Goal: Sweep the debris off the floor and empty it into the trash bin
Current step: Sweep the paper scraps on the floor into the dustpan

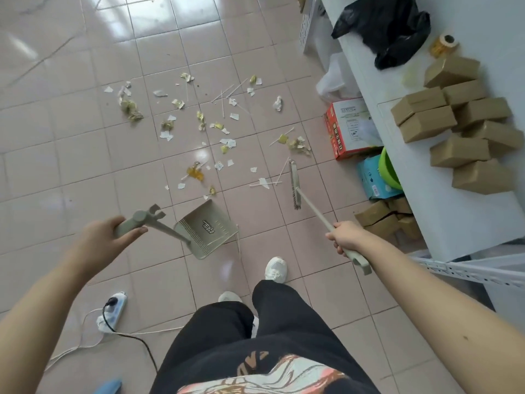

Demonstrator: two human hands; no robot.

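The left hand [103, 237] curls its fingers round the grey-green plastic handle of the dustpan [208, 227]. The handle slants rightward from the fingers down to a flat, ribbed scoop whose mouth opens away toward the debris [199, 123]. The right hand [347, 237] grips the slim broom [294, 184], its long axis running up-left from the fingers to a narrow bristled head pointing away from the person. Torn paper, yellow wrappers and thin sticks lie scattered on the glossy pink tiled floor [71, 137] ahead of both sets of fingers. Brown cardboard boxes [443, 120] sit on the white worktop [431, 217] right of the right fingers.
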